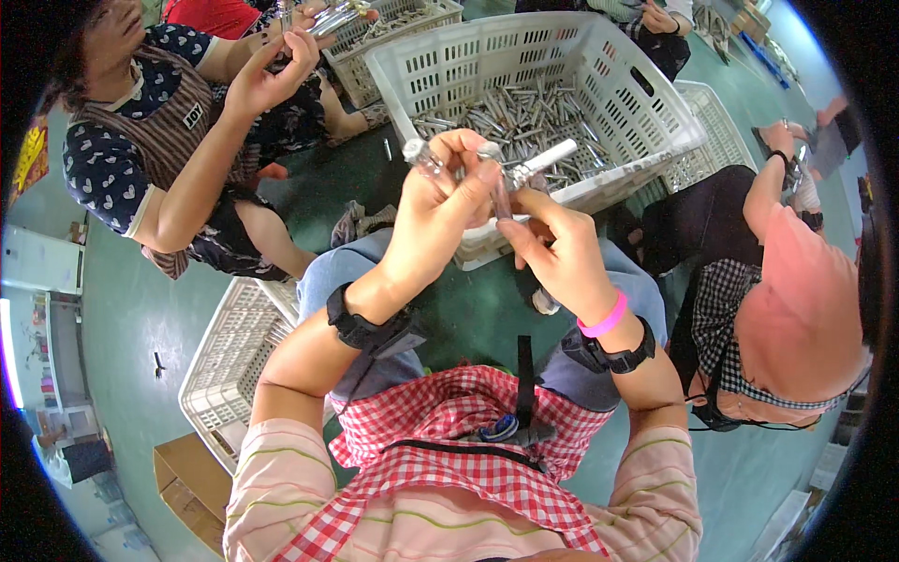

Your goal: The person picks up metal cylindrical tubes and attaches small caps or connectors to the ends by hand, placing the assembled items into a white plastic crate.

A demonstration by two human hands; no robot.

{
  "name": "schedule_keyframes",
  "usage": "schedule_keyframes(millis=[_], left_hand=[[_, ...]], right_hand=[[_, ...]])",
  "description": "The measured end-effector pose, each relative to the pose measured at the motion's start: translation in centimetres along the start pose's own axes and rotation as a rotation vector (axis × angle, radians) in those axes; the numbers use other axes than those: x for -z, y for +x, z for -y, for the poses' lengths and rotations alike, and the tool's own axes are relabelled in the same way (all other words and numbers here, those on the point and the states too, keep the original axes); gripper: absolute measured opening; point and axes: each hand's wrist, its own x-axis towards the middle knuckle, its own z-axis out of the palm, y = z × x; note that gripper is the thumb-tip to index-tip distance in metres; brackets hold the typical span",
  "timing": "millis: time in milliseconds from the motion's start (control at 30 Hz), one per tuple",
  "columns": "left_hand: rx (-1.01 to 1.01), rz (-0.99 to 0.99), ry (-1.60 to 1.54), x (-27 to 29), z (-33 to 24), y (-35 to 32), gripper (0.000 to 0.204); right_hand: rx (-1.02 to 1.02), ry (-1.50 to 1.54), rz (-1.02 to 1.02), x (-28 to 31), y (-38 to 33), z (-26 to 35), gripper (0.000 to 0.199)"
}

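My left hand (429,201) is raised at the near edge of a large white perforated crate (552,47), its fingers closed around shiny silver tubular parts. The end of one silver part (420,155) sticks out on the left of that hand. Beside it my right hand (567,245) pinches the lower end of a short, slim silver tube (502,199), whose top meets my left fingertips. A white-ended silver rod (548,161) points up and right just above my right hand; fingers hide which hand grips it. Many loose silver tubes (534,117) lie in the crate.
At left, a person (140,140) in a striped apron holds silver parts beside another crate (412,23). A person (796,309) in a pink cap sits close on my right. A white crate (220,375) and a cardboard box (192,478) stand at my left.
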Motion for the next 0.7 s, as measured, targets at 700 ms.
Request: schedule_keyframes(millis=[700], left_hand=[[-0.243, -0.063, 0.040, -1.6, -0.9, -0.7, 0.041]], right_hand=[[-0.087, 0.184, 0.053, -0.2, -0.1, 0.2, 0.011]])
